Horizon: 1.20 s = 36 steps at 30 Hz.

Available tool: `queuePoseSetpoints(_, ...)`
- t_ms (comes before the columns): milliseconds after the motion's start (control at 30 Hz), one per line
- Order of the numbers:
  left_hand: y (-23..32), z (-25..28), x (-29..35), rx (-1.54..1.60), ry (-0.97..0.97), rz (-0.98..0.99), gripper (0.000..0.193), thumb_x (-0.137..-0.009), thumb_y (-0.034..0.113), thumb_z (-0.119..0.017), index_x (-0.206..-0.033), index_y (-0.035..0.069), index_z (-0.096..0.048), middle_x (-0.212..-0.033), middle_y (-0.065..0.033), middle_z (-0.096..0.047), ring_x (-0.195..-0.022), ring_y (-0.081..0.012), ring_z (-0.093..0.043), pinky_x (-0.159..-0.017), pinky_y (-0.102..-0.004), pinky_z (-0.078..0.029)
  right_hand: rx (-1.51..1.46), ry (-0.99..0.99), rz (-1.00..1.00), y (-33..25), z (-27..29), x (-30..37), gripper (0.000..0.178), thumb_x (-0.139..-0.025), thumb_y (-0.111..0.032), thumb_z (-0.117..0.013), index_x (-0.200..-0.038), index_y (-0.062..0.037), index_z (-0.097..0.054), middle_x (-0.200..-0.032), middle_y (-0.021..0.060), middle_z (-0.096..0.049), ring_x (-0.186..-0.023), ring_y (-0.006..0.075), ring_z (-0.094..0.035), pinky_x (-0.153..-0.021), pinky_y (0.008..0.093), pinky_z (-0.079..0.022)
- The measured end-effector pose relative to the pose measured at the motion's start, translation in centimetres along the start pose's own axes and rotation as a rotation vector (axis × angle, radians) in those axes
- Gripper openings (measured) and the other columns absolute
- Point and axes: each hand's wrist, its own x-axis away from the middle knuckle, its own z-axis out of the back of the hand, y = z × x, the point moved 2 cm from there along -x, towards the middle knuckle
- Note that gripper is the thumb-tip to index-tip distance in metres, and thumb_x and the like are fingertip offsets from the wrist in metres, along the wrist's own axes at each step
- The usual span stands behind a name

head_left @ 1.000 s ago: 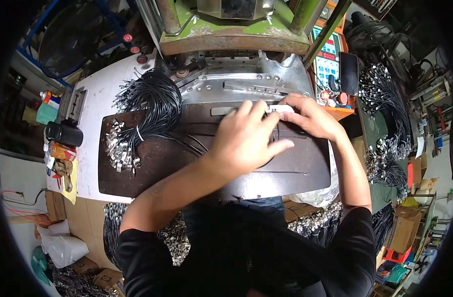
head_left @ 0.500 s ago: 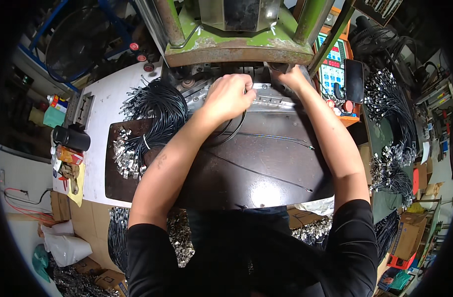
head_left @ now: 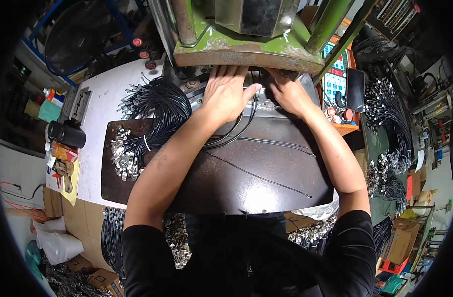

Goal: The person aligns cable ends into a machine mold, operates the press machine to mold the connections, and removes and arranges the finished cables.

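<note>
My left hand (head_left: 226, 94) lies with its fingers stretched forward and thumb out, the fingertips hidden under the rusty front edge of the green press (head_left: 251, 59). Black cables (head_left: 245, 123) curve out beside its thumb onto the dark work board (head_left: 286, 183). My right hand (head_left: 290, 95) reaches in at the same metal mold (head_left: 267, 105); its fingers are mostly hidden beneath the press edge, so I cannot see what they touch. A thick bundle of black cables with metal connectors (head_left: 164, 104) rests left of my left forearm. One loose cable (head_left: 266, 176) lies across the board.
On the right stands a control panel (head_left: 334, 74) with a dark phone (head_left: 355, 89) against it and red buttons below. More cable bundles (head_left: 390, 114) hang further right. A black cylindrical container (head_left: 67, 134) lies at the left, and red knobs (head_left: 143, 54) sit near the press's left post.
My left hand has gone from a closed grip over the cables to straightened fingers under the press edge. My right hand has come down and nearer. The view has shifted slightly.
</note>
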Motion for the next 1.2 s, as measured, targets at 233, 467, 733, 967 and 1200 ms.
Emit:
queuePoseSetpoints(233, 0.4, 8.6, 12.6, 0.458, -0.319, -0.031, 0.066, -0.101, 0.036, -0.073, -0.154, 0.002, -0.051, -0.165, -0.0199, -0.044, -0.147, -0.0392, -0.049, -0.120, -0.0533, -0.040, -0.187, 0.182, -0.111, -0.3, 4.9, 12.3, 0.046, -0.096, -0.002, -0.065, -0.142, -0.0025, -0.063, -0.148, 0.0189, -0.057, -0.136, 0.0355, -0.056, -0.117, 0.0434, -0.044)
queuePoseSetpoints(467, -0.3, 11.1, 25.6, 0.051, -0.458, -0.026, 0.072, -0.087, 0.037, -0.082, -0.153, 0.018, -0.058, -0.170, -0.0151, -0.040, -0.155, -0.0389, -0.041, -0.127, -0.0595, -0.033, -0.316, -0.698, -0.658, -0.4, 4.4, 31.2, 0.031, -0.094, -0.001, -0.068, -0.125, -0.0001, -0.072, -0.116, 0.0196, -0.077, -0.098, 0.0333, -0.073, -0.088, 0.0417, -0.059)
queuePoseSetpoints(733, 4.0, 9.7, 28.1, -0.236, -0.452, 0.037, 0.072, -0.079, 0.020, -0.083, -0.148, 0.016, -0.063, -0.168, -0.0145, -0.044, -0.153, -0.0387, -0.041, -0.126, -0.0575, -0.033, -0.438, -0.484, -1.130, -0.6, -0.1, 38.3, 0.030, -0.095, -0.011, -0.066, -0.121, 0.0035, -0.072, -0.115, 0.0226, -0.078, -0.095, 0.0303, -0.072, -0.084, 0.0430, -0.059)
queuePoseSetpoints(967, 7.6, 10.6, 24.8, 0.248, -0.123, 0.243, 0.044, -0.084, 0.002, -0.076, -0.128, 0.007, -0.073, -0.133, -0.0145, -0.068, -0.115, -0.0310, -0.063, -0.099, -0.0423, -0.050, -0.214, 0.184, -0.727, 3.6, 8.2, 35.4, 0.037, -0.087, -0.013, -0.078, -0.121, 0.0001, -0.071, -0.118, 0.0168, -0.072, -0.099, 0.0284, -0.069, -0.090, 0.0397, -0.055)
queuePoseSetpoints(1200, 8.6, 10.6, 24.5, 0.387, -0.119, 0.442, 0.011, -0.090, 0.000, -0.073, -0.101, 0.000, -0.077, -0.086, -0.0068, -0.072, -0.065, -0.0173, -0.052, -0.061, -0.0294, -0.043, -0.038, 0.079, -0.057, -5.4, 7.7, 26.2, 0.062, -0.087, -0.017, -0.079, -0.144, -0.0054, -0.060, -0.148, 0.0176, -0.055, -0.134, 0.0357, -0.054, -0.115, 0.0487, -0.043)
